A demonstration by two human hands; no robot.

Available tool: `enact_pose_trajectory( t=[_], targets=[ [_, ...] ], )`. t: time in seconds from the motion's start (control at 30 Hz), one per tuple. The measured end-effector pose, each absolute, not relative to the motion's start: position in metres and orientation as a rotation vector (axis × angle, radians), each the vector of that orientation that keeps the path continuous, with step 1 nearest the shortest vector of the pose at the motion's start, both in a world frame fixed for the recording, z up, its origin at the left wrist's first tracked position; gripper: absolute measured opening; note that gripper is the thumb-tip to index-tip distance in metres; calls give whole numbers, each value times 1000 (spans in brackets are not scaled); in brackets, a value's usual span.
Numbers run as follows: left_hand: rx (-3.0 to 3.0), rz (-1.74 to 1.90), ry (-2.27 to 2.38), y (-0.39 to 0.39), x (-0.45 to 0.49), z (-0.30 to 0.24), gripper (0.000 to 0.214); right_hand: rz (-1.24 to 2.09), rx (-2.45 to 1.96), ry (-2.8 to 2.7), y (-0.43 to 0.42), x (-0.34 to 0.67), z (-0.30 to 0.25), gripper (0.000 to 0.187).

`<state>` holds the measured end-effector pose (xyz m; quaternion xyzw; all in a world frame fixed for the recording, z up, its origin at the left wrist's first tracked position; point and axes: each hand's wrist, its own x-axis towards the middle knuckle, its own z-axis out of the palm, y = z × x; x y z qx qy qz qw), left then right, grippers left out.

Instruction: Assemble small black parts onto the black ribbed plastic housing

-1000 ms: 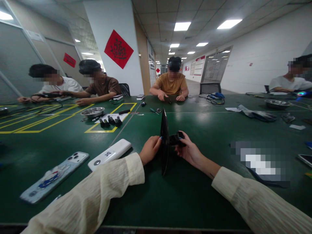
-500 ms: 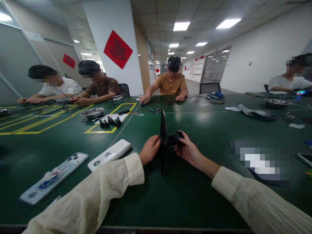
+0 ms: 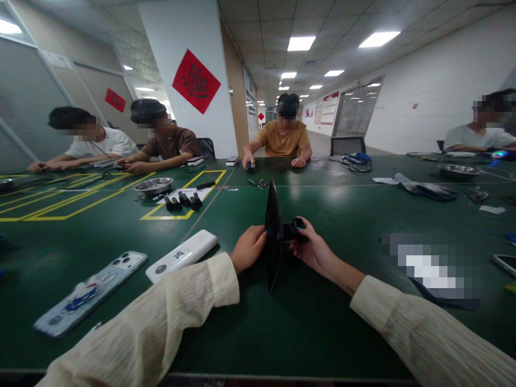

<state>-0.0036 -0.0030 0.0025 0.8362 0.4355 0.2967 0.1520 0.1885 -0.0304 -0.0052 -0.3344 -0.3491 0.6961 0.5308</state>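
Observation:
A thin black round plate (image 3: 273,236) stands upright between my hands above the green table, seen nearly edge-on. From its right face a black block-shaped mount (image 3: 293,231) sticks out, and my right hand (image 3: 308,242) is closed around it, thumb on top. My left hand (image 3: 249,247) is closed at the plate's left face, with the fingertips against it. A small blue bit shows at those fingertips, too small to name. The plate hides part of what lies between the hands. Just left of my left hand lies a white device (image 3: 183,253) marked 26.
A phone in a patterned case (image 3: 91,293) lies at the left. Farther off are a metal bowl (image 3: 153,186), several black cylindrical parts (image 3: 183,201), a small screwdriver (image 3: 255,184) and gloves (image 3: 423,188). Across the table a person (image 3: 284,138) sits with one hand on a small object.
The plate has turned slightly, showing more of its left face, and my hands stay in place. The person opposite has drawn one hand to the right with a small object.

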Motion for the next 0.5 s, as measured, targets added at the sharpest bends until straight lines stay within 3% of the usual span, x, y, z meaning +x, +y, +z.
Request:
enact_pose_trajectory(
  t=[0.5],
  targets=[
    [2444,896,1316,-7,-1,3,38,1653,-810,-799,-30,187,-3,49]
  ],
)
